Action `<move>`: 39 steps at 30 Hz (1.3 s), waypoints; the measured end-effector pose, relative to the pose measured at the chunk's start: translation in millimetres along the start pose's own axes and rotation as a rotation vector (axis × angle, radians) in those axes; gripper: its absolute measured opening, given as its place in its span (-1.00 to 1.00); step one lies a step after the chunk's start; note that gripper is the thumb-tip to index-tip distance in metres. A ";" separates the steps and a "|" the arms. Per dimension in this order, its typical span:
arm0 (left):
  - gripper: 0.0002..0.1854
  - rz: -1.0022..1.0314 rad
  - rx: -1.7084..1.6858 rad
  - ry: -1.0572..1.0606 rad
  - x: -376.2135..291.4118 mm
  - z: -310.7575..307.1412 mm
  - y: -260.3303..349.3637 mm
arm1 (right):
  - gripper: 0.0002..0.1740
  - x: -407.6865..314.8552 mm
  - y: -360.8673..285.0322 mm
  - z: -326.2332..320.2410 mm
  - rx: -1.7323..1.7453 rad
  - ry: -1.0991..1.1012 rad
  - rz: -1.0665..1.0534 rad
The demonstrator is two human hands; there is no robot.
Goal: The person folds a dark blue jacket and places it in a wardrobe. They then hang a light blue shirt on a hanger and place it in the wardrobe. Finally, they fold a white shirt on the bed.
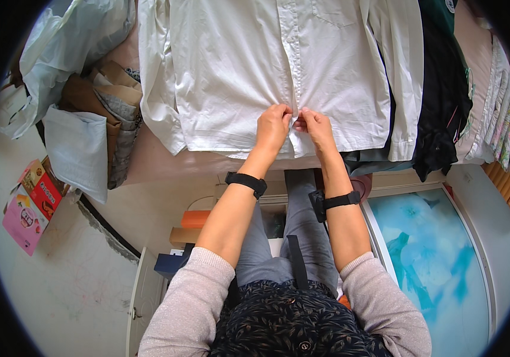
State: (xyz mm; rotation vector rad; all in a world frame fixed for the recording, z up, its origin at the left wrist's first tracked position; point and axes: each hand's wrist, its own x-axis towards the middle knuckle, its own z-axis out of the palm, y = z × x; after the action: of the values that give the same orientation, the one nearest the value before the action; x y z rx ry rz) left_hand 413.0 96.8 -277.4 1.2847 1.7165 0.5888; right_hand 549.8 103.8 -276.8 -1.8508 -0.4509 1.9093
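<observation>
A white long-sleeved button-up shirt (228, 76) lies spread front side up before me, its hem towards me. Its button placket (291, 49) runs down the middle, and a chest pocket (336, 11) shows at the upper right. My left hand (273, 125) pinches the left front edge low on the placket. Close beside it, my right hand (314, 127) grips the other front edge between thumb and fingers. The fingertips nearly meet, and whatever button lies between them is hidden. Both sleeves of the shirt lie straight along its sides.
Dark garments (442, 98) lie right of the shirt on a pink-covered bed (165, 163). Folded clothes (119, 107), a white folded cloth (76, 147) and a plastic bag (76, 40) are at left. Folded patterned fabrics (505, 107) sit far right. A blue glass-like panel (424, 250) stands below.
</observation>
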 end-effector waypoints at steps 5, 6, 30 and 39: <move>-0.84 -0.237 -0.196 -0.116 5.8 -5.7 0.2 | -0.82 -2.4 5.8 6.9 -0.062 0.032 -0.112; -0.82 -0.252 -0.210 -0.138 7.2 -7.5 -0.3 | -0.84 -2.1 8.9 9.9 -0.090 0.068 -0.176; -0.54 0.155 0.175 -0.018 7.1 -27.3 -11.1 | -0.77 5.2 -32.4 -21.2 -0.357 0.136 -0.197; -0.22 -0.413 0.599 0.482 -58.6 -117.8 -86.0 | -0.18 -29.4 -36.7 -99.2 -1.306 0.786 -0.646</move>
State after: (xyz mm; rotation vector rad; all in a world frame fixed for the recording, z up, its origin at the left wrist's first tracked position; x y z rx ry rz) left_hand 272.3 27.7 -265.3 1.1694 2.6130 0.1344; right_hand 652.0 112.8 -237.7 -2.4125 -1.9496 0.2330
